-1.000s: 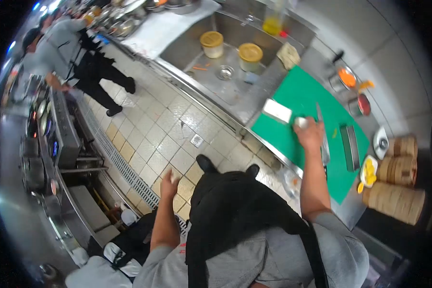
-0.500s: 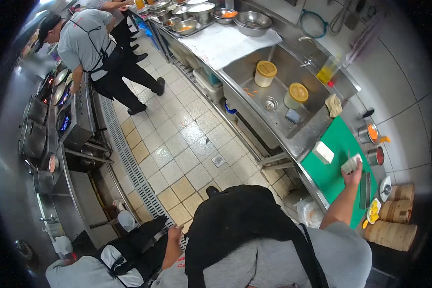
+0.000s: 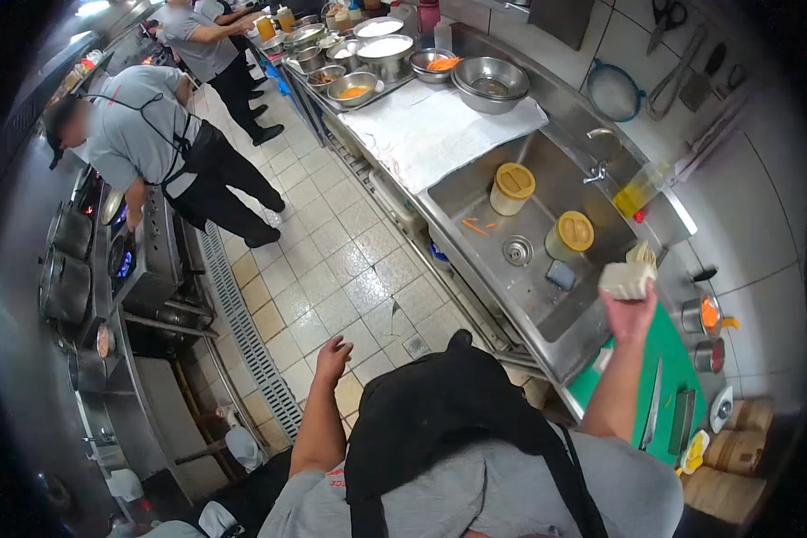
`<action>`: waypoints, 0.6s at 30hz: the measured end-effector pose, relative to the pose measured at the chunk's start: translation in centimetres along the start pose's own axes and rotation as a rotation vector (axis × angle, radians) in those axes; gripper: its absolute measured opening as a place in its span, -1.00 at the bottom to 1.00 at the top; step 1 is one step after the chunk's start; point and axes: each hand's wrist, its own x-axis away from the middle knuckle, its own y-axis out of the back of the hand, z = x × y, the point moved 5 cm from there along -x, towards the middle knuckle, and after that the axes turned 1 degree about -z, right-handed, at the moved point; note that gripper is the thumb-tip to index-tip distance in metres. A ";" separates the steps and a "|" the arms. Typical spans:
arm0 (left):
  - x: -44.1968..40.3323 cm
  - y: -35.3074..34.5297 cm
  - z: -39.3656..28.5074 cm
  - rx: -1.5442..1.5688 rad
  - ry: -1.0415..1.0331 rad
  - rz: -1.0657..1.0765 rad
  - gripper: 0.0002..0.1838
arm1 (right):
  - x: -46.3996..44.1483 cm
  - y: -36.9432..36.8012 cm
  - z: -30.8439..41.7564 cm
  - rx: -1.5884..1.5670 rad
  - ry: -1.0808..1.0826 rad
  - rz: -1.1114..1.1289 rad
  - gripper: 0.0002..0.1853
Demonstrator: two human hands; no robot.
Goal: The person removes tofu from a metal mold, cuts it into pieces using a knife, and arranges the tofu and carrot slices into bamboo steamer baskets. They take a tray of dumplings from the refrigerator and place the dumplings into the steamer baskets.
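My right hand (image 3: 630, 314) is raised over the near right corner of the sink, its fingers wrapped around a white block (image 3: 626, 281) that looks like tofu. Below it lies the green cutting board (image 3: 585, 388), partly covered by my forearm. A white piece (image 3: 603, 360) shows at the board's left side, mostly hidden by the arm. On the board rest a knife (image 3: 653, 405) and a dark rectangular bar (image 3: 681, 421). Out over the floor, my left hand (image 3: 334, 357) holds nothing, with its fingers apart.
The steel sink (image 3: 448, 208) holds two yellow-lidded tubs (image 3: 514, 184) and a grey sponge (image 3: 560, 275). Several metal bowls (image 3: 491, 82) stand beyond it. Bamboo steamers (image 3: 724, 491) sit at the right. A person (image 3: 143, 117) leans over the stove on the left; others stand farther back.
My right hand has lifted the white block from above the board toward the sink. My left hand has moved up and forward. The person at the lower left has mostly gone from view.
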 end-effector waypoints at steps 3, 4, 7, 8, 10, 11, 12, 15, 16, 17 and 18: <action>-1.2 -3.9 -8.7 0.134 -0.022 0.094 -0.38 | -2.9 -5.3 -6.2 -0.004 -0.176 0.115 -0.31; -2.0 -4.9 -11.4 0.171 -0.054 0.148 -0.42 | -3.8 -6.4 -8.3 -0.008 -0.228 0.138 -0.31; -4.4 -7.7 -20.3 0.248 -0.159 0.241 -0.44 | -5.7 -9.4 -13.2 0.014 -0.328 0.161 -0.33; -4.9 -8.6 -23.8 0.257 -0.193 0.276 -0.45 | -6.0 -10.7 -14.5 0.012 -0.363 0.221 -0.35; -6.5 -10.6 -30.2 0.268 -0.264 0.354 -0.47 | -6.9 -12.0 -16.5 0.006 -0.394 0.272 -0.37; -8.0 -11.7 -32.9 0.296 -0.281 0.392 -0.48 | -7.4 -12.1 -17.5 0.051 -0.398 0.272 -0.38; -9.7 -12.8 -35.5 0.324 -0.295 0.432 -0.48 | -7.8 -12.3 -18.4 0.097 -0.402 0.270 -0.38; -15.7 -16.0 -43.4 0.401 -0.331 0.519 -0.47 | -8.2 -13.1 -19.3 0.129 -0.356 0.236 -0.38; -18.0 -17.1 -45.8 0.448 -0.350 0.554 -0.45 | -8.4 -13.2 -19.5 0.159 -0.334 0.210 -0.37; -20.3 -18.2 -48.2 0.445 -0.345 0.576 -0.45 | -8.3 -13.6 -19.4 0.158 -0.324 0.189 -0.36; -22.5 -19.0 -50.7 0.478 -0.345 0.570 -0.43 | -8.1 -13.7 -19.8 0.160 -0.309 0.168 -0.36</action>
